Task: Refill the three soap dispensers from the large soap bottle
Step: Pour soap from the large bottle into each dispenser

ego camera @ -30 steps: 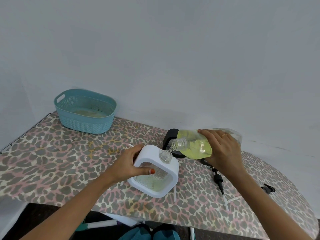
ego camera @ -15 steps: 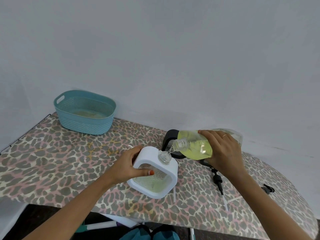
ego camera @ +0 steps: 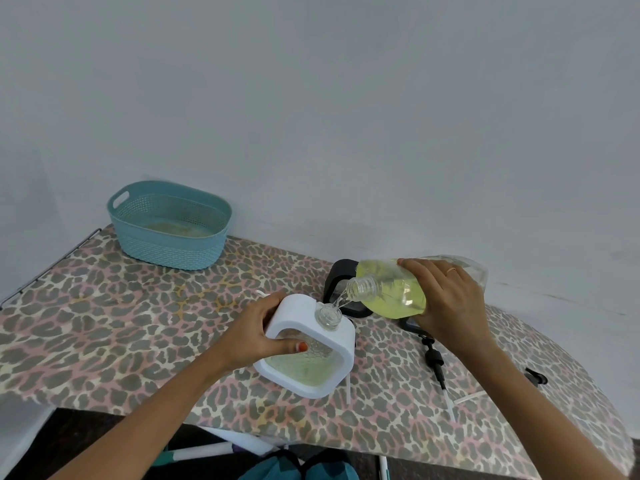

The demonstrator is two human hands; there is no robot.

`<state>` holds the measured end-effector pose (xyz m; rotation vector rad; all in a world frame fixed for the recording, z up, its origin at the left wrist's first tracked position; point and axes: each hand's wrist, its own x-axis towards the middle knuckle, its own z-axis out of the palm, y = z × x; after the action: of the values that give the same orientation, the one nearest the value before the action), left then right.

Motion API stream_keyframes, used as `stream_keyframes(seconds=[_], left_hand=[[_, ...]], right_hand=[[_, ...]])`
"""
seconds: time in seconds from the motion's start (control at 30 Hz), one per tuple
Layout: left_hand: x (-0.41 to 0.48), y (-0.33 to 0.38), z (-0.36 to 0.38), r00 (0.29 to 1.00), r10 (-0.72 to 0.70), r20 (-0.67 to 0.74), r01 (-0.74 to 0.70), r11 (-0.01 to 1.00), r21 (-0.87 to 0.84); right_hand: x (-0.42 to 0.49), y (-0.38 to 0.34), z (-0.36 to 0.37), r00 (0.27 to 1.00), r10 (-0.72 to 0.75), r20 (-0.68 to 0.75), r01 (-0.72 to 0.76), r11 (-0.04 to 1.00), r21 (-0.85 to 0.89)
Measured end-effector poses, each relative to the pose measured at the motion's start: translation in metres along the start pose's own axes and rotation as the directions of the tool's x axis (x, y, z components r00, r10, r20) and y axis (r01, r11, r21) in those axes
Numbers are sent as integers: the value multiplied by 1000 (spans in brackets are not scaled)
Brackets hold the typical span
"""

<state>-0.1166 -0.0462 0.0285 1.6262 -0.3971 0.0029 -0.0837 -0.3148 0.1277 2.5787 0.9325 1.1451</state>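
Observation:
A white square-framed soap dispenser [ego camera: 341,344] with a clear glass body stands tilted on the leopard-print board [ego camera: 104,306], and my left hand [ego camera: 263,330] grips its left side, thumb on the glass. My right hand [ego camera: 446,303] holds the large clear soap bottle [ego camera: 391,289] almost level, its open neck just above the dispenser's mouth. A thin stream of yellow-green soap runs from the neck into the mouth. A shallow pool of soap lies in the dispenser's bottom. A black dispenser [ego camera: 341,275] stands right behind the bottle, mostly hidden.
A teal plastic basket [ego camera: 169,225] stands at the back left near the wall. A black pump head with a white tube [ego camera: 437,365] lies to the right of the dispenser, and another black pump [ego camera: 535,377] lies further right. The board's front edge runs below my forearms.
Both hands hold the same pose throughout. The soap keeps flowing into the white dispenser; little else differs.

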Motion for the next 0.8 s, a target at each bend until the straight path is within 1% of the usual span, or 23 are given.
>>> stream_keyframes(seconds=[0.3, 0.8], left_hand=[[-1, -6, 0, 999, -7, -31, 8, 999, 37], [-2, -6, 6, 999, -14, -41, 13, 1000, -18]], right_hand=[[-1, 1, -1, 1000, -6, -1, 6, 1000, 10], [0, 2, -4, 1000, -11, -1, 11, 1000, 11]])
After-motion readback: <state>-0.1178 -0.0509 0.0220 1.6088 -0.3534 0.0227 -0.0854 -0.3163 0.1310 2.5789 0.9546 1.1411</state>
